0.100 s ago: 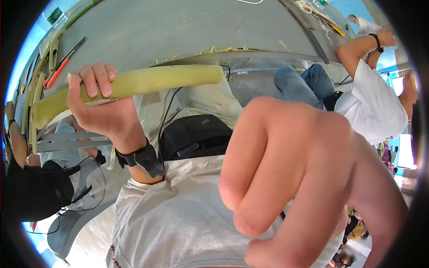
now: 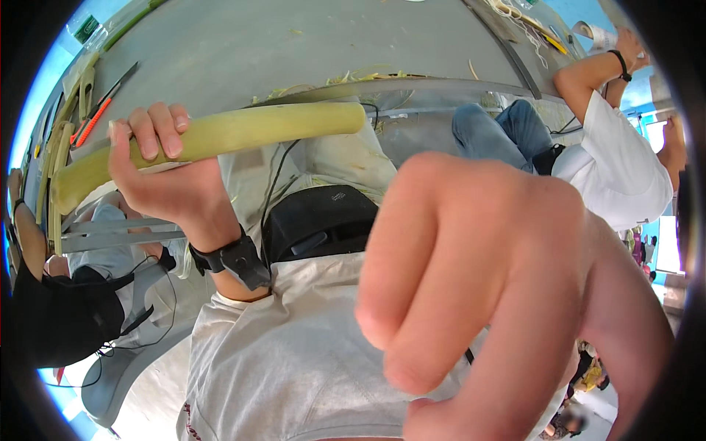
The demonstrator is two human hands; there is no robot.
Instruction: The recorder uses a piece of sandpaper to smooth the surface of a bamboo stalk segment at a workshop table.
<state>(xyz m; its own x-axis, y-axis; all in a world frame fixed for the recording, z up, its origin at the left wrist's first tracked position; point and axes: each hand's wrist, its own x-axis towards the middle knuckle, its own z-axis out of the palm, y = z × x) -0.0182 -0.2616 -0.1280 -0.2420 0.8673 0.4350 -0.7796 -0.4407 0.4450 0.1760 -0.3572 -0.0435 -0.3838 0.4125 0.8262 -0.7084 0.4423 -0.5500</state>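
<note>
A thick, pale yellow-green piece of bamboo lies across my left hand, its far end pointing right. The fingers of that hand wrap over the bamboo near its left end, with the thumb side below and a black strap on the wrist. Large and close to the view, my right hand is curled, its knuckles upward and fingers bent down. The palm side is hidden, so anything inside that hand cannot be made out. It is apart from the bamboo. An orange-and-black utility knife rests on the table left of my left hand.
The grey table has pale shavings along its near edge. Long green strips stand at the left. A person in a white shirt sits at right, another person in black at left. A yellow tool lies far right.
Almost nothing differs. The view has shifted very slightly, and my right hand sits marginally further left; my left hand keeps its hold on the bamboo.
</note>
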